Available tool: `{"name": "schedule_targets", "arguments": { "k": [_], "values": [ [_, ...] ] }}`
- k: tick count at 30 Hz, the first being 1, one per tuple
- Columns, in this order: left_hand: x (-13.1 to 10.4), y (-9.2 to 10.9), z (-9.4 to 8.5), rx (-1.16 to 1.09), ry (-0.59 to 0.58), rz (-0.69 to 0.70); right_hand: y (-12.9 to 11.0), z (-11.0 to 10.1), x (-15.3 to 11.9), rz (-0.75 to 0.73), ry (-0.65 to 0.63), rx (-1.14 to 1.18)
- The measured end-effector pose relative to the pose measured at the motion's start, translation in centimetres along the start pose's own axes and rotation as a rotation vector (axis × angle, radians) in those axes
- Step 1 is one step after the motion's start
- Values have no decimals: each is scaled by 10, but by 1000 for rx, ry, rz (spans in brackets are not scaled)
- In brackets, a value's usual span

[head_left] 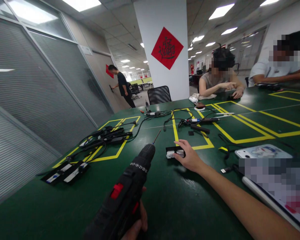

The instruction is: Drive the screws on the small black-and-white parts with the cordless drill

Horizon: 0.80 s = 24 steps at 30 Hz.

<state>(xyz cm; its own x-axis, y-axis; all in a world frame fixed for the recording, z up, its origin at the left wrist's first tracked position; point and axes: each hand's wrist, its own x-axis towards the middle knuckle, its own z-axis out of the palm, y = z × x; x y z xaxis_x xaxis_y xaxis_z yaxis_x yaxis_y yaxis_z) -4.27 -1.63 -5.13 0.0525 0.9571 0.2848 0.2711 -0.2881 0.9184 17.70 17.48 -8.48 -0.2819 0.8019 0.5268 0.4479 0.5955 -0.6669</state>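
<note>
My left hand (137, 221), partly hidden low in the view, is wrapped round the grip of a black cordless drill (130, 180) with red switches. A long thin bit (156, 137) sticks out of its chuck, pointing up and away over the table. To the right, my right hand (190, 156) holds the right end of a small black-and-white part (172, 153) between thumb and fingers, low over the table. What kind of part this is I cannot make out. The drill bit is apart from it.
The green table (150, 206) has yellow tape outlines. Black cables and devices (107, 135) lie left, with two flat black-and-white pieces (76, 171) nearer. More cables and a pen-shaped tool (202, 120) lie beyond. A phone (262, 151) is at right. Two people sit across; another stands by a door.
</note>
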Motion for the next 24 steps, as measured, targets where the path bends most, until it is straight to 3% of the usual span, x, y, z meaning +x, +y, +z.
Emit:
{"name": "schedule_targets", "arguments": {
  "k": [5, 10, 17, 21, 24],
  "values": [
    [1, 4, 2, -30, 28, -27, 5, 3, -1, 32, -74, 10],
    [1, 8, 0, 33, -81, -28, 6, 4, 1, 71, -91, 20],
    [0, 6, -2, 75, -90, -129, 11, -1, 6, 97, -99, 54],
    [1, 15, -4, 77, -121, -147, 4, -13, 3, -63, 6, -73],
    [1, 18, -4, 62, -118, -157, -5, -19, 0, -278, -83, -220]
  ]
}}
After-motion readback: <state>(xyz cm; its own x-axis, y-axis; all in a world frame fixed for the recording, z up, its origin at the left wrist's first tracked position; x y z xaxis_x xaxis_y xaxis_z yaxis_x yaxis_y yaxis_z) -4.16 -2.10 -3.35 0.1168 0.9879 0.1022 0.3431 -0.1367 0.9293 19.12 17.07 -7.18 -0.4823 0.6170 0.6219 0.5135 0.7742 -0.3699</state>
